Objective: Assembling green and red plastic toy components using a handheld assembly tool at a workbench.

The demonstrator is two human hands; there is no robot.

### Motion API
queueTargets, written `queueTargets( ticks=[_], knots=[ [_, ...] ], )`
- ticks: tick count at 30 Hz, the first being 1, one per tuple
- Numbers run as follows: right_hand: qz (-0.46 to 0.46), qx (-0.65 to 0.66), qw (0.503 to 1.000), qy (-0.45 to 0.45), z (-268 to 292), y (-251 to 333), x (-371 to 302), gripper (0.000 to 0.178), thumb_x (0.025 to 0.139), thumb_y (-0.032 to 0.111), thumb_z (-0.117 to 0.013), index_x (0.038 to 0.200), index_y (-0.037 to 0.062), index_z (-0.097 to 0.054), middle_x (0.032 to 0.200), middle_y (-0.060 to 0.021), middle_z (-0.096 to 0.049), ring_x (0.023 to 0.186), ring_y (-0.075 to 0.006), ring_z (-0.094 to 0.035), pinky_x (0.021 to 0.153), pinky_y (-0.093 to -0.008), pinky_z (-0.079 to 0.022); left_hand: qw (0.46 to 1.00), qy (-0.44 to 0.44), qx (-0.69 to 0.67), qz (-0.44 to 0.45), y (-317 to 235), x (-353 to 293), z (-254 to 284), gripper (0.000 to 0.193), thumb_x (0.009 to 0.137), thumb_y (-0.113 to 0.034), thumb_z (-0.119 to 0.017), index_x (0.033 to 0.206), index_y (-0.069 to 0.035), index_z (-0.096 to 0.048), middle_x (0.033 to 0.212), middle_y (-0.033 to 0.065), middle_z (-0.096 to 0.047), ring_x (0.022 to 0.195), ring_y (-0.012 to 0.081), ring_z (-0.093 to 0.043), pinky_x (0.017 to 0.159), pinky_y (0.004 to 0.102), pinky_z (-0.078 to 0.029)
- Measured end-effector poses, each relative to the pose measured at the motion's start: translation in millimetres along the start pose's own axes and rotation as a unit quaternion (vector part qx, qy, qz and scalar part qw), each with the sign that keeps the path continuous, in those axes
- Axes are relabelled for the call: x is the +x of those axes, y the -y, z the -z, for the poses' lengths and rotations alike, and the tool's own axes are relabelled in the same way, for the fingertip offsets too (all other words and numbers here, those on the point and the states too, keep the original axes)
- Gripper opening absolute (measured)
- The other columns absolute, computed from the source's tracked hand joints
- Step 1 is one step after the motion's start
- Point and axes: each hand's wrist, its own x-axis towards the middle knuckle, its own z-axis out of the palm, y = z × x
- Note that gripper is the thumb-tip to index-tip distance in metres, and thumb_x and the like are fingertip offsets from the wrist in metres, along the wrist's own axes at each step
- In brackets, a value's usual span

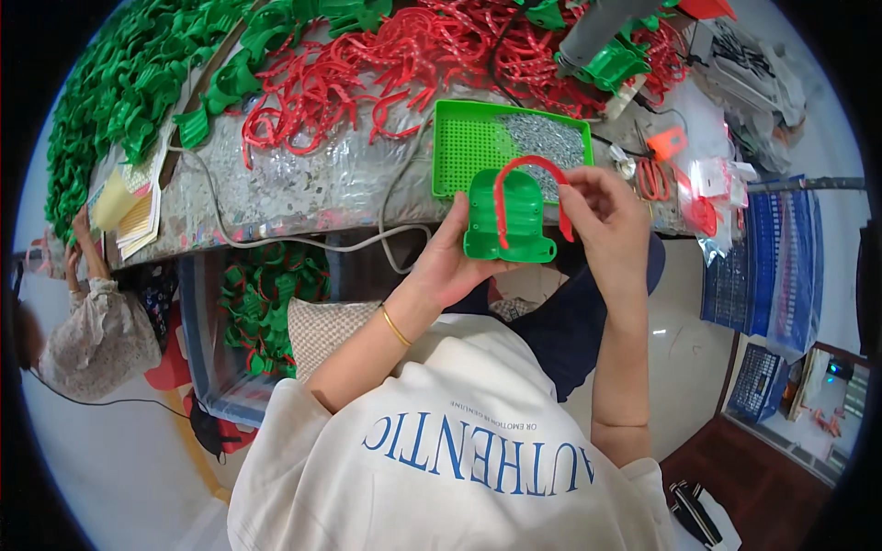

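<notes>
Two hands work on one assembly near the middle of the frame: the left hand (446,253) is closed around the left edge and underside of a curved green plastic piece (522,220), and the right hand (606,216), a little apart from it, pinches the right end of a red strap (531,161). The strap arches above the green piece, its left leg running down across the piece's face; whether that end is fastened I cannot tell. The right leg is between the fingers, off to the right of the green piece, so this unit looks only partly done, with at least that side left to join.

Beyond the hands, at upper centre, a light green basket (450,138) bears many small silver metal bits (551,138). Much appears to remain: a heap of loose red straps (395,64) spreads over the top of the table (216,202), and a large mound of green pieces (129,83) fills the upper left. At left of centre, a bluish crate (197,340) contains green parts with red among them (276,294), which I would judge to be units already put together, though they are too small to check
</notes>
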Motion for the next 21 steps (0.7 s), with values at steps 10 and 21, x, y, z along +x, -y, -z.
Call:
queueTargets(
  ticks=[10,21],
  knots=[
    [-0.004,-0.136,0.991,-0.011,-5.9,-4.7,-2.6,0.016,0.082,0.005,-0.067,0.096,-0.0013,-0.065,0.080,-0.0030,-0.062,0.068,-0.0060,-0.055,0.062,-0.0206,-0.046,0.996,-0.008,0.085,-0.011,13.7,9.0,-6.4,0.067,0.087,-0.049,-0.060,0.141,-0.022,-0.031,0.136,0.0036,-0.042,0.125,0.0207,-0.044,0.099,0.0494,-0.041],
    [-0.098,-0.092,0.988,0.075,8.2,-11.1,0.1,0.017,0.085,0.006,-0.062,0.100,-0.0020,-0.064,0.084,-0.0022,-0.064,0.073,-0.0057,-0.058,0.066,-0.0204,-0.048,0.993,0.011,0.107,-0.045,14.1,16.1,3.1,0.071,0.083,-0.035,-0.069,0.141,-0.019,-0.030,0.134,0.0044,-0.043,0.124,0.0197,-0.044,0.099,0.0426,-0.041]
  ],
)
